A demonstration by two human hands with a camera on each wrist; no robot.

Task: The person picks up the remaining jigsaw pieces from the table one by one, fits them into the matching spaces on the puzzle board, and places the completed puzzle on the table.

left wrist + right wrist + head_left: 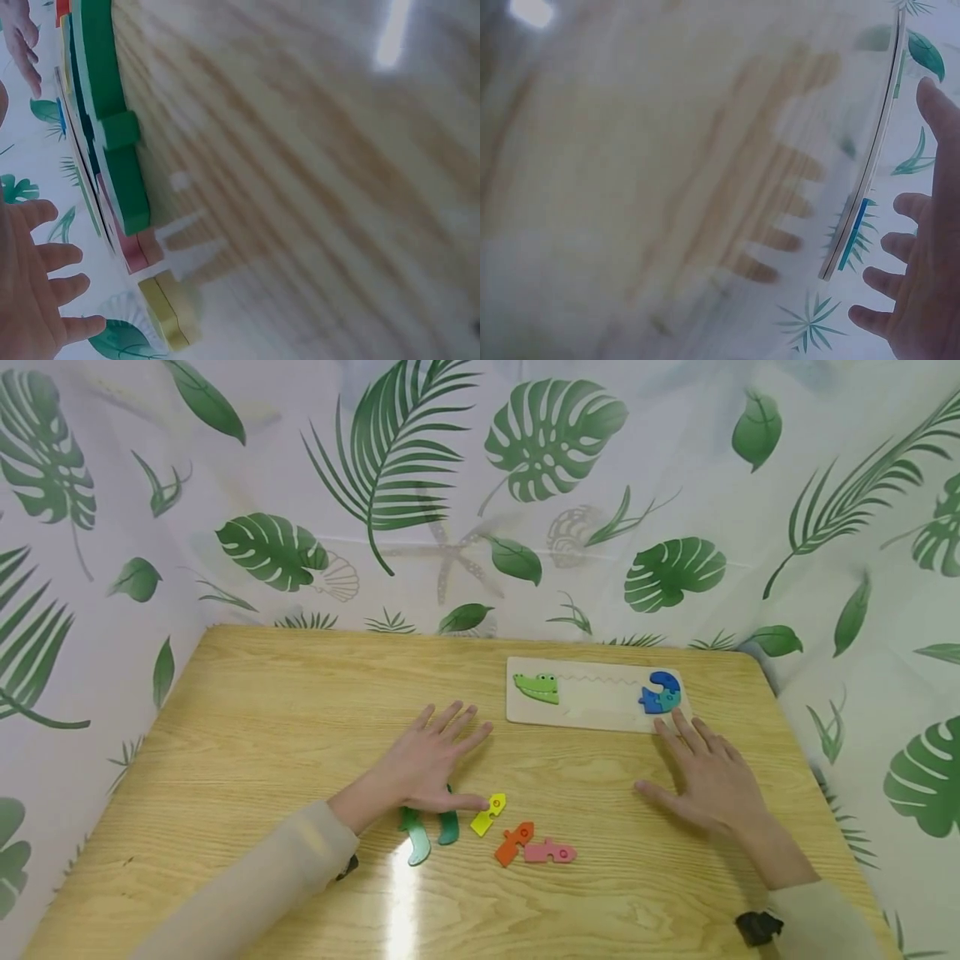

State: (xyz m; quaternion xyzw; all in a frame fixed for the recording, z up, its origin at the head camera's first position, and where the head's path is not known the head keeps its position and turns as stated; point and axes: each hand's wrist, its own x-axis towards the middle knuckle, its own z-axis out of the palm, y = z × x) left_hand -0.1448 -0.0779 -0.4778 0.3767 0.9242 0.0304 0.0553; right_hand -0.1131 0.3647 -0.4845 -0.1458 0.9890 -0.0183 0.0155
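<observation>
My left hand (431,760) is held with fingers spread over the table, holding nothing. Below it lie a light green puzzle piece (418,843) and a dark teal piece (448,828), both partly hidden by the hand. Its thumb overlaps the yellow piece (482,823) in the head view. Orange (513,843) and pink (551,852) pieces lie close together to the right. My right hand (712,781), also spread and holding nothing, has its fingertips at the lower right edge of a wooden puzzle board (600,702). A green crocodile head (540,687) and blue tail pieces (662,693) sit on it.
The light wood table (285,710) reaches back to a white cloth (442,460) printed with green leaves. This cloth also hangs along the left and right sides. Dark bands (759,928) show at both wrists.
</observation>
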